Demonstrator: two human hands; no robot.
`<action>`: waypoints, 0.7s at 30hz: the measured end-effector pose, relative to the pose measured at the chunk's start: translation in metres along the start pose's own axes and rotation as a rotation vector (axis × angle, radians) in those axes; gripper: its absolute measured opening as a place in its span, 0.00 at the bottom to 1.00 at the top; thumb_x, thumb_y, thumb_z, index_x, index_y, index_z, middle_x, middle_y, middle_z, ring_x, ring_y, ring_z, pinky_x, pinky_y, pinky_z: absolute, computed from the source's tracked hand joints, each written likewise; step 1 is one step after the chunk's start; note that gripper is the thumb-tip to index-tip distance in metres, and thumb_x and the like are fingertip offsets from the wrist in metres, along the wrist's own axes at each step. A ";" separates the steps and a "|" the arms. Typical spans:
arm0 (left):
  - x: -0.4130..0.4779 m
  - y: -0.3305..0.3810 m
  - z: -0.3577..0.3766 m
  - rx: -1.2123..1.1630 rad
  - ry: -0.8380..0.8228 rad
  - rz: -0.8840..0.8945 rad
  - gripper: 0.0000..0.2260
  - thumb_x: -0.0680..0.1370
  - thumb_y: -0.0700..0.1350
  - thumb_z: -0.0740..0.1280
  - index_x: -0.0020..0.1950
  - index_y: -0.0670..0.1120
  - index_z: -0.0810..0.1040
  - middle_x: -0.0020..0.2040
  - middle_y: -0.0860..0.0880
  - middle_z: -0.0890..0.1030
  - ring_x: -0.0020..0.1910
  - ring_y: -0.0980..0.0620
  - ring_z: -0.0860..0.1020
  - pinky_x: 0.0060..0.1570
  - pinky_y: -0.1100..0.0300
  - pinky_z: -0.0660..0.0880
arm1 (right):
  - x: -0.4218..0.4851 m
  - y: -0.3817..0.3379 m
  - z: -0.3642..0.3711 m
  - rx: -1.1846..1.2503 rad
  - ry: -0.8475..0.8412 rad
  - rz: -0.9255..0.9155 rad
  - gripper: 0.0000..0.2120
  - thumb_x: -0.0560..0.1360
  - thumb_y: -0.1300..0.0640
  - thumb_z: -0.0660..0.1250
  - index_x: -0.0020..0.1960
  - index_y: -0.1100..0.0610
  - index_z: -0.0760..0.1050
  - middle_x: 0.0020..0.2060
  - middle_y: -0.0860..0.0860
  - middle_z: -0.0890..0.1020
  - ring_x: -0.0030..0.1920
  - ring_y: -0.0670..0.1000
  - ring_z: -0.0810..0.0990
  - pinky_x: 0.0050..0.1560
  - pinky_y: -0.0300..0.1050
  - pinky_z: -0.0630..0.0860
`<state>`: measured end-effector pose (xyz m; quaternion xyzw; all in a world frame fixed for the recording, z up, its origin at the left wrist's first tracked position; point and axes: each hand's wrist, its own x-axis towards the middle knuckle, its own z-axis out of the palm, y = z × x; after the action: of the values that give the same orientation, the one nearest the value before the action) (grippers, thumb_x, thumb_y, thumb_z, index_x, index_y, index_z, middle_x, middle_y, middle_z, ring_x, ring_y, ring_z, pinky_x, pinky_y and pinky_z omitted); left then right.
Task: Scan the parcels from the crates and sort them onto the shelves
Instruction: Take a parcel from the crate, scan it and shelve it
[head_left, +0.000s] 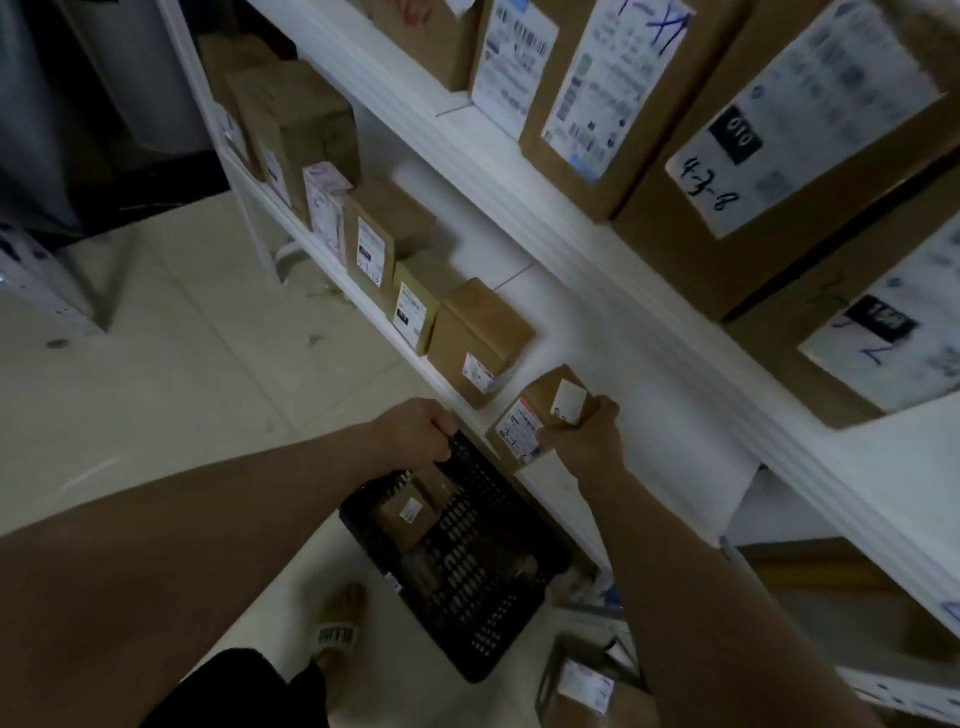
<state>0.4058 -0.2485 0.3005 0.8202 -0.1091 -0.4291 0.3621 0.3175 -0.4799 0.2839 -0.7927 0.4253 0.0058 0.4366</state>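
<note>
at the front edge of the lower white shelf (597, 332), just past the end of the row of brown boxes (478, 338), is the small brown parcel (527, 410) i'm dealing with. it's tilted a bit, white label facing me. my right hand (582, 436) has its fingers curled round its right side. can't tell if it's fully resting on the board. my left hand (421, 426) grips the rim of the black crate (478, 571) just below, with a few more parcels (402, 512) inside. bigger labelled boxes (779, 156) crowd the shelf above.
</note>
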 end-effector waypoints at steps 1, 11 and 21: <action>0.008 -0.005 -0.002 0.009 -0.017 0.002 0.11 0.77 0.36 0.70 0.59 0.44 0.80 0.58 0.47 0.77 0.56 0.49 0.76 0.56 0.60 0.76 | 0.010 0.001 0.007 0.011 0.011 0.001 0.35 0.68 0.62 0.79 0.67 0.60 0.62 0.53 0.54 0.77 0.51 0.56 0.79 0.47 0.48 0.76; 0.044 -0.055 -0.012 0.060 -0.083 -0.081 0.14 0.79 0.40 0.69 0.64 0.43 0.78 0.62 0.46 0.76 0.58 0.52 0.74 0.61 0.59 0.73 | 0.064 0.011 0.047 -0.020 0.023 0.092 0.42 0.67 0.57 0.80 0.72 0.55 0.58 0.58 0.57 0.78 0.55 0.62 0.81 0.54 0.59 0.81; 0.051 -0.063 -0.022 0.035 -0.059 -0.092 0.14 0.79 0.39 0.68 0.65 0.44 0.77 0.60 0.45 0.77 0.57 0.49 0.76 0.57 0.57 0.76 | 0.086 -0.002 0.052 0.051 -0.042 0.086 0.46 0.67 0.64 0.81 0.75 0.56 0.55 0.60 0.54 0.74 0.60 0.60 0.78 0.59 0.63 0.79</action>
<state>0.4457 -0.2176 0.2337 0.8176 -0.0893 -0.4672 0.3243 0.3929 -0.5005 0.2206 -0.7621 0.4497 0.0305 0.4649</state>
